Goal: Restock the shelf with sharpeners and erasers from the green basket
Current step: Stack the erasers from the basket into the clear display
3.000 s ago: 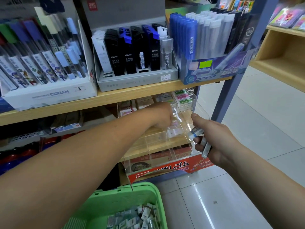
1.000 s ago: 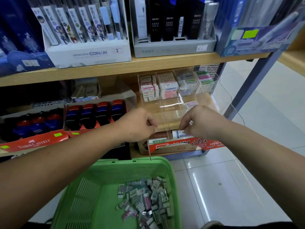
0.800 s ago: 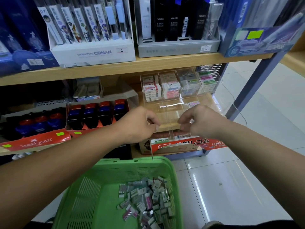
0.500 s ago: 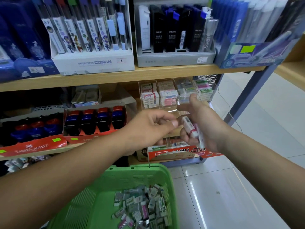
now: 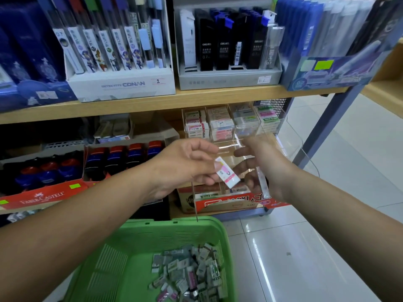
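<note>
Eraser (image 5: 226, 173) pinched in my left hand (image 5: 181, 168), held in front of the clear bins (image 5: 244, 122) under the wooden shelf board (image 5: 130, 106).

At far left a red Faber-Castell box (image 5: 41, 198) stands below that board. Nearer me the green basket (image 5: 141, 240) holds a heap of wrapped erasers (image 5: 189, 273) toward its right side. My left thumb and fingertips nip the white-and-pink eraser; the bins' back row is stacked full. My right hand (image 5: 270, 168) is just beside it, fingers half curled, and I cannot tell whether it grips anything. Glossy pale floor tiles (image 5: 327, 247) and a grey-blue post (image 5: 322, 131) lie to the right.
</note>
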`<state>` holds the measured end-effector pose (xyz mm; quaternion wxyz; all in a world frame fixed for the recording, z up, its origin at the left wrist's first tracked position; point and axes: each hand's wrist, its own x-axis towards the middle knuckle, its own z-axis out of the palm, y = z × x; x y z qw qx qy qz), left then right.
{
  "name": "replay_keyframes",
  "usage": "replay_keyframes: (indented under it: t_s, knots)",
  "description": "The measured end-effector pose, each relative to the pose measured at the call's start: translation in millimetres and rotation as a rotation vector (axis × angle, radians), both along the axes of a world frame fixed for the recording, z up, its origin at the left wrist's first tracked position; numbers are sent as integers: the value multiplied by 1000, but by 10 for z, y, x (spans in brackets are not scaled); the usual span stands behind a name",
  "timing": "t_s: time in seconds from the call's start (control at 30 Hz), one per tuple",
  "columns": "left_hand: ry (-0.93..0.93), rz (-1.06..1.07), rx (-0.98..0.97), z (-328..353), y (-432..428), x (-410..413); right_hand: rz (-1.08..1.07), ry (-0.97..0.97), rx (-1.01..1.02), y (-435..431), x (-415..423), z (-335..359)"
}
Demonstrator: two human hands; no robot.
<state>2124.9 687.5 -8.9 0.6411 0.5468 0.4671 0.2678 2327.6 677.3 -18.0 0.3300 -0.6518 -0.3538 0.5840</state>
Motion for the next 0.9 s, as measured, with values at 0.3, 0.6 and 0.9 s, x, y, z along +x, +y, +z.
replay_keyframes:
  t_s: [0.3, 0.6, 0.9]
  knots:
    - [79, 58, 21, -103, -29, -104, -183, 234, -36, 25, -25, 58]
    - [306, -39, 210, -161, 182, 263, -148, 127, 100, -34, 124, 14]
    - [267, -16, 197, -259, 360, 431, -240, 517, 36, -95, 481, 43]
